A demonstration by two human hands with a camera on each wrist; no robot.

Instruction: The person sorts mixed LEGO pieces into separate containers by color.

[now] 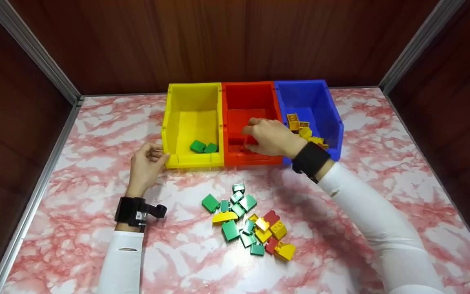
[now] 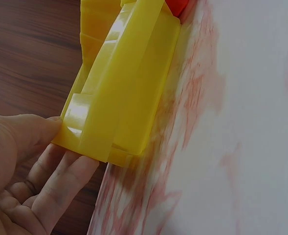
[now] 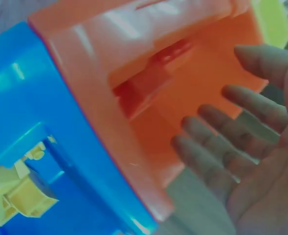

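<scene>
At the left front corner of the yellow bin (image 1: 194,161), my left hand (image 1: 144,165) pinches the wall. The left wrist view shows its thumb on one side of that corner and fingers against the other. Over the red bin (image 1: 251,159) is my right hand (image 1: 271,136). In the right wrist view its fingers are spread, with nothing between them. Red bricks (image 3: 146,88) lie inside the red bin near its front wall. Two green bricks (image 1: 198,146) sit in the yellow bin. Yellow bricks (image 1: 305,132) lie in the blue bin (image 1: 335,126), partly hidden by the right wrist.
A loose pile of green, yellow and red bricks lies on the marbled table (image 1: 76,196) in front of the bins, including a green brick (image 1: 230,230), a yellow brick (image 1: 285,251) and a red brick (image 1: 271,245). Behind the bins stands a dark wood panel (image 1: 218,41).
</scene>
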